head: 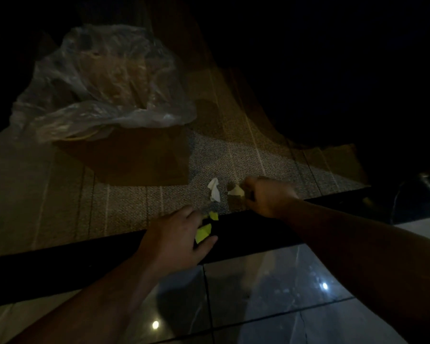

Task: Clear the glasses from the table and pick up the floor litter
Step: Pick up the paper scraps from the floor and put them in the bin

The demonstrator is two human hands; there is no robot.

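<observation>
The scene is dim. My left hand (178, 238) hovers over the rug's dark border and pinches yellow-green paper scraps (204, 232) between thumb and fingers. My right hand (268, 196) reaches further onto the rug, its fingers curled on a pale crumpled scrap (236, 191). Between the two hands a white crumpled tissue (214, 189) lies loose on the rug. No glasses are in view.
A brown cardboard box lined with a clear plastic bag (102, 95) stands on the patterned rug (134, 202) to the far left. Glossy floor tiles (258, 294) lie near me. The right and far side are too dark to see.
</observation>
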